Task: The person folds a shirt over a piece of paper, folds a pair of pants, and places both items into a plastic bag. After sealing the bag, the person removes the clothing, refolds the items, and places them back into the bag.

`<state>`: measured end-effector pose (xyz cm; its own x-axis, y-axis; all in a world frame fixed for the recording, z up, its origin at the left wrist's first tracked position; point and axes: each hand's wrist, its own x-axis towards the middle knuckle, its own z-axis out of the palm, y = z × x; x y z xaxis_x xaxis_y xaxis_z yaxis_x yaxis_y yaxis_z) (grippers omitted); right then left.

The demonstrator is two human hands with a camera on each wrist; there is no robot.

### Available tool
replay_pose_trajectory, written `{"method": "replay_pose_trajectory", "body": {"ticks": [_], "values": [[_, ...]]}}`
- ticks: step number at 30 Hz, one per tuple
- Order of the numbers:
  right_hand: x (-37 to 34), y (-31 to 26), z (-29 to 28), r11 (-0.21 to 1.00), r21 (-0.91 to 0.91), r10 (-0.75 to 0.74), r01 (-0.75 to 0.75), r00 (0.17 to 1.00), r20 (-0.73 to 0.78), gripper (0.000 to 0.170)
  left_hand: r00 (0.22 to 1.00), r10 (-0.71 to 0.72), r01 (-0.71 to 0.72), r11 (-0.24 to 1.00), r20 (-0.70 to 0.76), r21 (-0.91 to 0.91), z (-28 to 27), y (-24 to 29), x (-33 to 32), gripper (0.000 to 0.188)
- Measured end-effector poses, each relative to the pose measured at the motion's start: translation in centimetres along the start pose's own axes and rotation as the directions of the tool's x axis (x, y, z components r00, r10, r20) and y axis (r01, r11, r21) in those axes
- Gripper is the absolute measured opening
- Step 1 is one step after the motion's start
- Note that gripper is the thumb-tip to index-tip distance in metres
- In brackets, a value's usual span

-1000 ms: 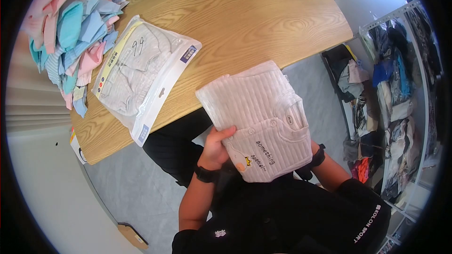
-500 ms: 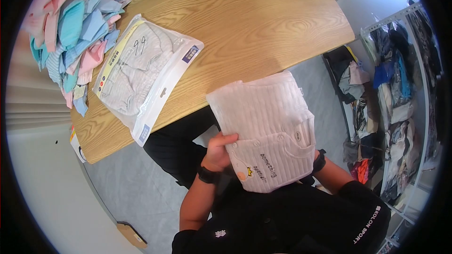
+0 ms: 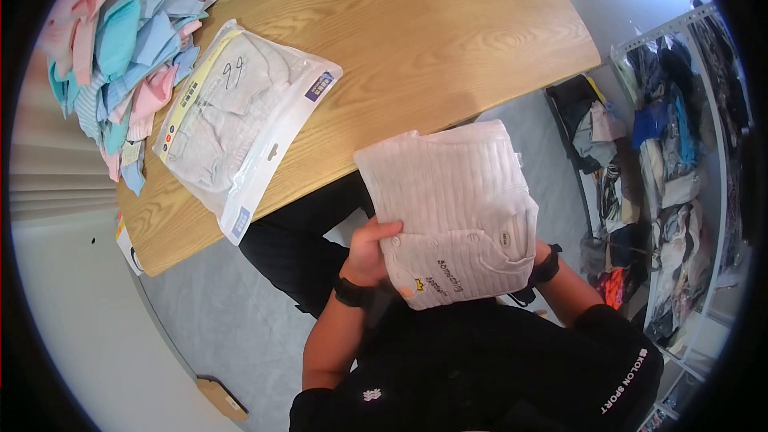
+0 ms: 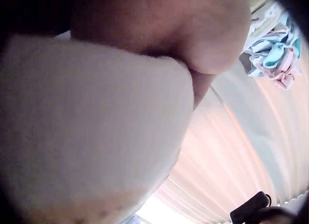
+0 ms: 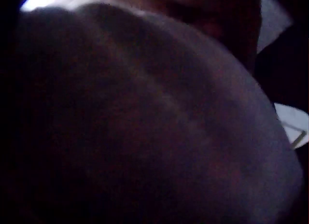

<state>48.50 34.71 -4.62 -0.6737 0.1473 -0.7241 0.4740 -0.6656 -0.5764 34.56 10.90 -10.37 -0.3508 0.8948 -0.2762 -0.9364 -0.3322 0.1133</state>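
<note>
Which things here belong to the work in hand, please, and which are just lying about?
In use:
- pale folded garment
- left hand, gripping it
- right hand, mostly hidden

Apparently lying about:
- bagged clothing on the table
- pink-and-blue clothes pile
- racked clothes

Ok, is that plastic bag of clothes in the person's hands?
No, the bag lies on the table, while the left hand grips the folded garment.

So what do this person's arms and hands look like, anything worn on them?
Both arms come out of short black sleeves. There's a black band on the left wrist and another on the right. The left hand is bare, without a glove; the right hand is mostly hidden. White KOLON SPORT lettering marks the shirt's right side.
</note>
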Motion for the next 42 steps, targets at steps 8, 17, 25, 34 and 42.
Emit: {"method": "replay_pose_trajectory", "body": {"ticks": [8,17,25,34,42], "values": [[-0.2,-1.6,-0.2,0.921,0.365,0.006,-0.135,0.942,0.335,0.074,0.985,0.122,-0.096,0.976,-0.125,0.197,1.1,1.6,-0.3,0.059],[-1.8,-3.3,1.9,0.931,-0.261,-0.181,0.253,0.946,0.27,0.074,0.88,0.394,-0.196,0.81,-0.265,0.552,2.3,0.6,0.7,0.051],[-0.4,-2.0,1.5,0.902,-0.311,-0.239,0.3,0.946,0.221,0.055,0.857,0.436,-0.166,0.737,-0.273,0.655,2.0,0.9,0.4,0.043],[0.2,-2.0,2.1,0.869,-0.349,-0.278,0.352,0.929,0.245,0.049,0.872,0.325,0.0,0.748,-0.367,0.664,4.5,2.6,-1.2,0.044],[2.2,-2.5,5.6,0.895,-0.367,-0.143,0.254,0.942,0.303,0.044,0.784,0.542,-0.16,0.647,-0.302,0.746,6.8,6.1,-2.1,0.048]]}}
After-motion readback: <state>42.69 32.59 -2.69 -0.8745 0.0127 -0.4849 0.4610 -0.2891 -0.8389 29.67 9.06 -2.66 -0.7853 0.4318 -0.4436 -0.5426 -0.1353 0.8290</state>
